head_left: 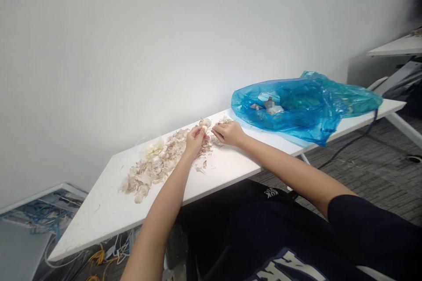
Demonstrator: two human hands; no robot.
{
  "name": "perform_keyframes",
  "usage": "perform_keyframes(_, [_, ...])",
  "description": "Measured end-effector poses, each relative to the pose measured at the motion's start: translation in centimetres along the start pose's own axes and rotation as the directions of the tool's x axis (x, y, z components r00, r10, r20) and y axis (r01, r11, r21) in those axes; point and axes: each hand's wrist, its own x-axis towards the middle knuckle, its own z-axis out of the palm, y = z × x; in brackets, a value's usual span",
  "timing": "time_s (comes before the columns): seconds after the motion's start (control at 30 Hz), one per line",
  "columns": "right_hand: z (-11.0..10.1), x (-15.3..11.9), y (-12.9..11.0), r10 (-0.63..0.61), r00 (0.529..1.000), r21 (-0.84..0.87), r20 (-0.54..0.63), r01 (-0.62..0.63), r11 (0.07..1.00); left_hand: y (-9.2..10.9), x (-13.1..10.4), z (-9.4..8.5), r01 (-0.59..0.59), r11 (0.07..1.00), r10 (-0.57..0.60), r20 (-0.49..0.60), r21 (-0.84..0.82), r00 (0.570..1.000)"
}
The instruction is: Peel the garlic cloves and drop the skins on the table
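Observation:
Over the table, my left hand (195,139) is closed around a pale garlic clove (205,128), pinched at the fingertips. My right hand (231,132) is closed too, its fingers just to the right of the clove. A thin strip or point shows between the right fingertips and the clove, too small to name. Behind the hands sits a garlic bulb (205,121). A wide heap of papery garlic skins (145,174) spreads to the left of and under my left hand. Pale yellowish peeled cloves (154,149) lie in what looks like a clear plastic container behind the heap.
A large blue plastic bag (296,118) lies opened on the right of the white table (108,206), with garlic pieces inside. Close behind the table rises a white wall (148,44). Cables (97,255) lie on the floor at lower left. A second table (400,47) stands far right.

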Motion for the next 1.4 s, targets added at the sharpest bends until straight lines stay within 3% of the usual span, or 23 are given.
perform_keyframes(0.3, [0.2,-0.02,-0.08,-0.067,0.998,0.022,-0.02,0.067,0.998,0.45,-0.19,0.17,-0.013,1.0,0.013,-0.016,0.007,1.0])
perform_keyframes(0.53, [0.04,-0.01,-0.05,0.018,1.0,0.008,-0.016,-0.018,1.0,0.21,-0.1,0.09,-0.016,1.0,0.016,-0.009,-0.006,1.0])
perform_keyframes(0.83, [0.2,-0.05,-0.07,-0.047,0.999,0.031,-0.023,0.048,0.998,0.18,-0.13,0.15,-0.015,1.0,0.015,-0.02,-0.007,1.0])
perform_keyframes(1.1, [0.47,-0.14,0.11,0.069,0.998,0.039,-0.003,-0.068,0.997,0.56,-0.33,0.33,-0.033,0.999,0.033,-0.017,-0.004,0.999])
perform_keyframes(1.4, [0.35,-0.12,0.01,0.047,0.999,0.053,0.018,-0.048,0.997,0.69,-0.45,0.31,-0.068,0.997,0.067,0.015,0.023,0.998])
